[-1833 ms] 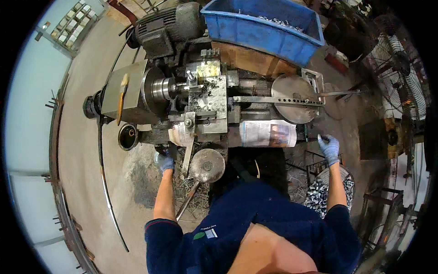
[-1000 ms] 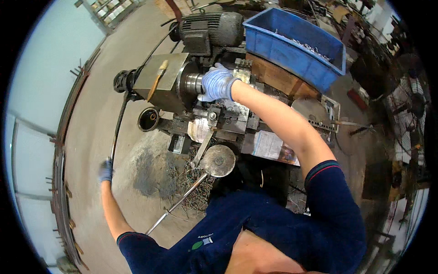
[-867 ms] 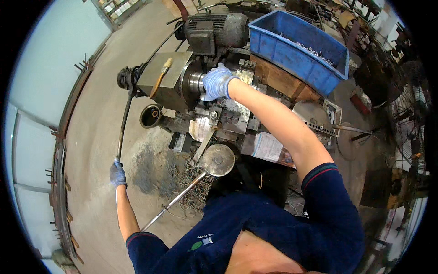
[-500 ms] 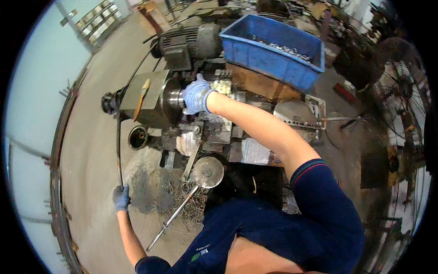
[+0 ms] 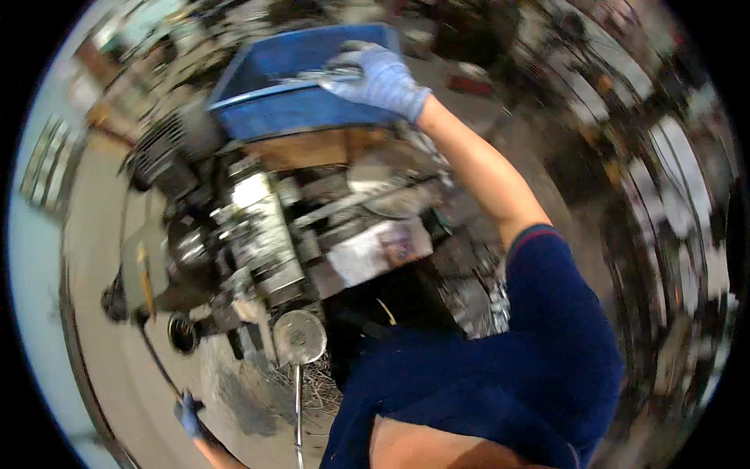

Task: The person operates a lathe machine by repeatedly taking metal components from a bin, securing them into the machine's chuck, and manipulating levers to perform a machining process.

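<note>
Metal parts [image 5: 301, 76] lie in the blue bin [image 5: 305, 116]; my right hand [image 5: 379, 80] likely picks or drops, fingers' hold unclear, next calling for steadiness. My left hand [image 5: 189, 416] clasps the lever [image 5: 159, 361].

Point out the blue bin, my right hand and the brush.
Blue bin [image 5: 301, 114]: head view, near wall.
Right hand [image 5: 384, 81]: head view, back of the glove.
Brush [image 5: 147, 286]: head view, handle.

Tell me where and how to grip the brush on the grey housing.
Take the brush by its slim handle, probably from above and the near side: it lies on the grey housing, handle end nearer, bristles farther off.
</note>
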Motion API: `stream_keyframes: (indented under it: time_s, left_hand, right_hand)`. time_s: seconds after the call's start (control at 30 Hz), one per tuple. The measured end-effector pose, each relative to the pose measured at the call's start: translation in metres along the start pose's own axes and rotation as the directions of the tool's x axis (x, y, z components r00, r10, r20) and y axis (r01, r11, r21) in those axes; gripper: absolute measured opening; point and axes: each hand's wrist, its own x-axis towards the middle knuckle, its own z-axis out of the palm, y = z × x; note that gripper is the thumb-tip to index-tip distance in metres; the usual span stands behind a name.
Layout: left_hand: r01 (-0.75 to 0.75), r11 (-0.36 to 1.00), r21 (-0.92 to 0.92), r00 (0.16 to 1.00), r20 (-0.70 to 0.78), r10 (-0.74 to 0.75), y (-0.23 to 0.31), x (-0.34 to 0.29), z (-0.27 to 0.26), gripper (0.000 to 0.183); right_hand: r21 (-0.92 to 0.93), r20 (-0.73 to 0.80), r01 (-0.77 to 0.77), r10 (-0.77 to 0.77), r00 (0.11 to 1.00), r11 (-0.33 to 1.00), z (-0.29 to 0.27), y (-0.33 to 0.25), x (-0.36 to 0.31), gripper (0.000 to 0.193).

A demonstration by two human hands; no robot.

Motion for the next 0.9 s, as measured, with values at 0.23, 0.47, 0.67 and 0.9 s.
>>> stream_keyframes:
  time_s: [0.23,0.47,0.67,0.9]
  left_hand:
    - [0.199,0.979,0.034,0.980,0.007,-0.200,0.016,-0.010,0.007,0.042]
    - [0.212,0.976,0.053,0.977,-0.022,-0.211,0.011,-0.010,0.033,0.042]
    - [0.210,0.976,0.066,0.977,-0.037,-0.208,0.017,-0.009,0.029,0.043]
    - [0.211,0.976,0.051,0.977,-0.052,-0.209,0.015,-0.008,0.007,0.043]
  right_hand:
    - [-0.026,0.199,-0.626,0.617,0.761,0.780,-0.134,0.110,-0.201,0.043]
    - [-0.636,0.237,-0.756,0.971,-0.002,0.154,-0.209,0.146,-0.450,0.061]
    - [-0.755,0.245,-0.656,0.932,-0.267,0.011,-0.194,0.158,-0.534,0.067]
    - [-0.790,0.263,-0.611,0.927,-0.268,0.048,-0.159,0.155,-0.521,0.066]
